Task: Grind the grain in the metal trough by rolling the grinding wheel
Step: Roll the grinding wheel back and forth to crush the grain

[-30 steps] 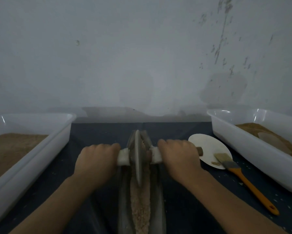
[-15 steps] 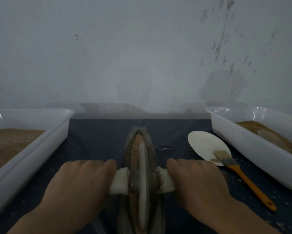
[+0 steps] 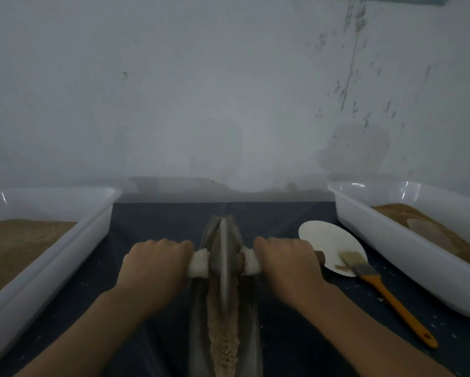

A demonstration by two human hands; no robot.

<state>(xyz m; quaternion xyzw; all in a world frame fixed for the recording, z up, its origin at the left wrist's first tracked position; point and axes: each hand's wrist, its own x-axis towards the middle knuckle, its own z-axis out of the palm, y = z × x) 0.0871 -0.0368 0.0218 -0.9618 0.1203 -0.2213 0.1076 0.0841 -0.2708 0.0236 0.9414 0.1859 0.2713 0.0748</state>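
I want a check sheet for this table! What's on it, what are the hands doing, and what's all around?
Surface: dark table cover, speckled with crumbs.
Job's things: grinding wheel stands in the metal trough; ground grain fills the channel.
Clutter: white paper disc with an orange-handled brush lying on it; two white tubs of brown powder, left tub, right tub.
Hands: left hand and right hand each grip a wheel handle.
Cables: nothing seen.
Surroundings: scuffed pale wall.
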